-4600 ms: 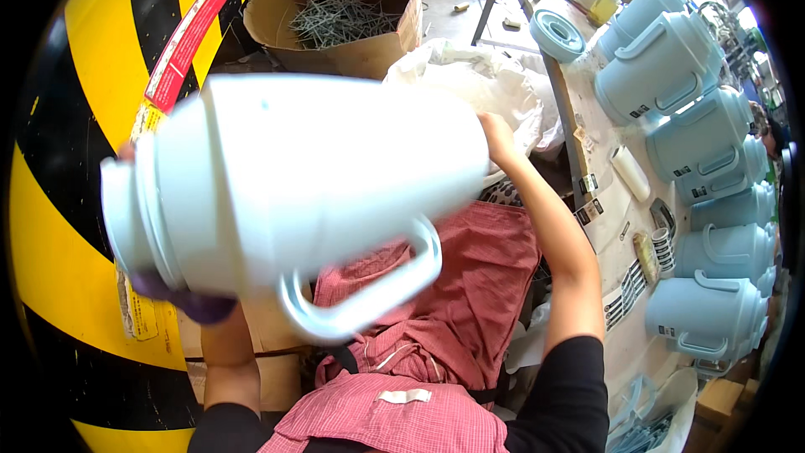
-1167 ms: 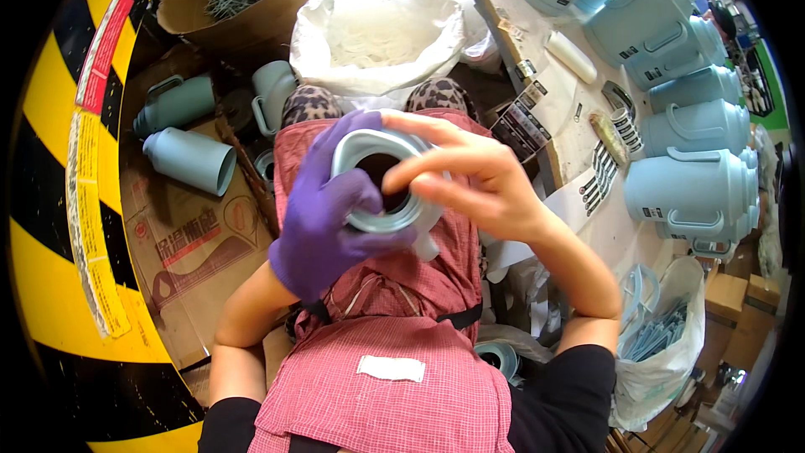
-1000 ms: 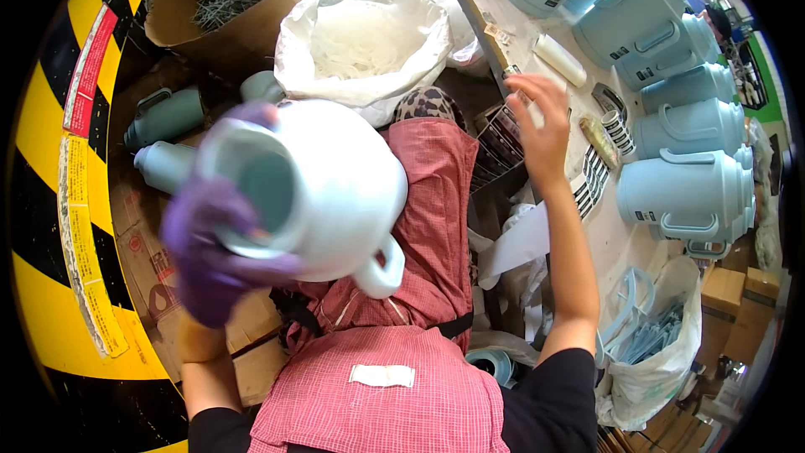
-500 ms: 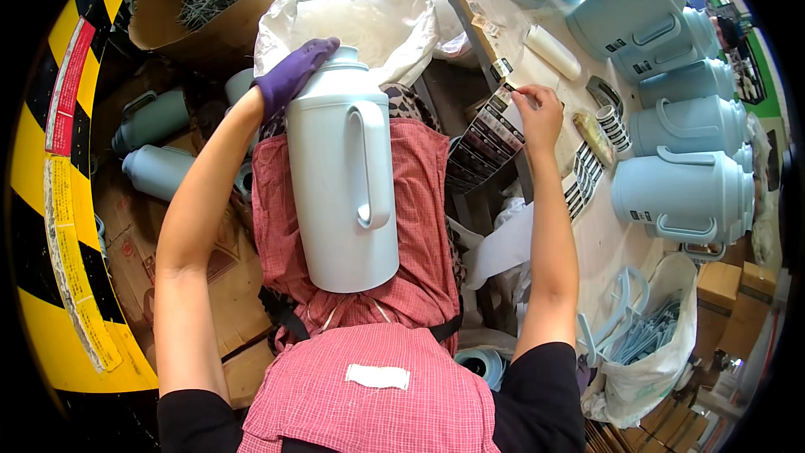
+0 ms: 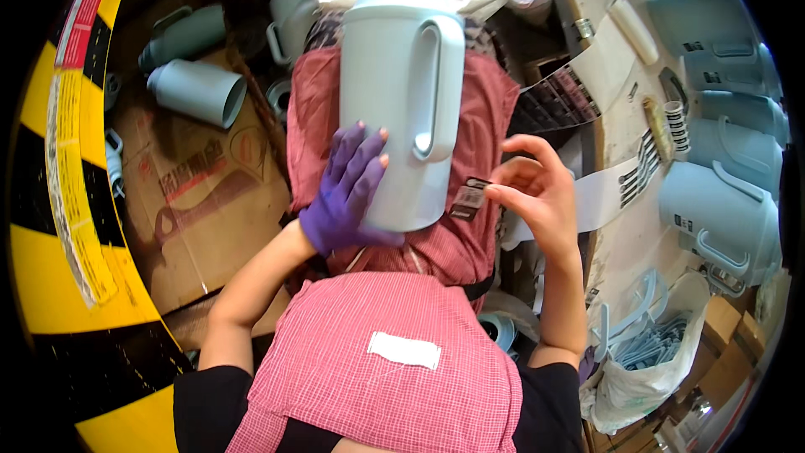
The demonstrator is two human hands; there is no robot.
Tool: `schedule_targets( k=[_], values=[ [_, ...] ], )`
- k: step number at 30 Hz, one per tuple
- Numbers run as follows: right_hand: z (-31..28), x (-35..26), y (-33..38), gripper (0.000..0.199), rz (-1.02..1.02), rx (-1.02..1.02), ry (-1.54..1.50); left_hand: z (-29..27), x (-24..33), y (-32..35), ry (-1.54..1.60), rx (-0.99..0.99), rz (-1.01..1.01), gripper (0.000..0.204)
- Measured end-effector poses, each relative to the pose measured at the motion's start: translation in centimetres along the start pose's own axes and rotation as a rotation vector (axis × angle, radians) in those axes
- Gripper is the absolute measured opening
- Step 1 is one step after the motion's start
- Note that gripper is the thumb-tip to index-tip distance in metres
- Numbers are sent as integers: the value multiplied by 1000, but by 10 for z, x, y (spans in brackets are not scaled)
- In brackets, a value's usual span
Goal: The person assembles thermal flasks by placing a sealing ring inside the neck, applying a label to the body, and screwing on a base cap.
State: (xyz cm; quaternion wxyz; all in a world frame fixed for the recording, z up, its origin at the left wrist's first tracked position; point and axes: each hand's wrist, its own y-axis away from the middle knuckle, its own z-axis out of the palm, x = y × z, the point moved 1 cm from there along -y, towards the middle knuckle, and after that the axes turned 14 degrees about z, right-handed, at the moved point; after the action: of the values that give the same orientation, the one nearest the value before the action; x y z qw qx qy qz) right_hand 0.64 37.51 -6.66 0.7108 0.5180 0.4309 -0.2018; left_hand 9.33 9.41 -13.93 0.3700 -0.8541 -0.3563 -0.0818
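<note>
A pale blue thermos jug [image 5: 381, 84] with a side handle lies along my lap on a red checked apron, its neck pointing away from me. My left hand [image 5: 345, 193], in a purple glove with bare fingertips, rests with fingers spread against the jug's lower left side. Just right of the jug's base, my bare right hand [image 5: 543, 201] pinches a small black and white label sticker [image 5: 469, 200] between thumb and forefinger. The sticker hangs over the apron, apart from the jug.
On the right, a workbench [image 5: 616, 226] bears several blue jugs [image 5: 713, 201], a white roll [image 5: 633, 31] and a sheet of labels [image 5: 560, 99]. A white bag of blue plastic parts [image 5: 646, 361] stands near right. Left are cardboard [image 5: 201, 243], loose jug bodies [image 5: 197, 92] and a yellow-black striped edge [image 5: 101, 285].
My left hand has left the jug's neck and now lies spread near its base. My right hand has come from the label sheet toward the jug, carrying a sticker.
</note>
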Motion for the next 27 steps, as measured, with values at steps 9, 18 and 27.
schedule_targets(
  k=[9, 18, 27],
  values=[
    [39, 14, -34, 27, 105, -216, 72, -2, -11, 15, 74, -47, 29, 97],
    [48, 20, -41, 26, 92, -111, 132, 2, -4, 12, -32, -139, 12, 59],
    [17, 49, -57, 35, -56, 181, 399, 2, 11, 2, -98, -209, -75, 50]
  ],
)
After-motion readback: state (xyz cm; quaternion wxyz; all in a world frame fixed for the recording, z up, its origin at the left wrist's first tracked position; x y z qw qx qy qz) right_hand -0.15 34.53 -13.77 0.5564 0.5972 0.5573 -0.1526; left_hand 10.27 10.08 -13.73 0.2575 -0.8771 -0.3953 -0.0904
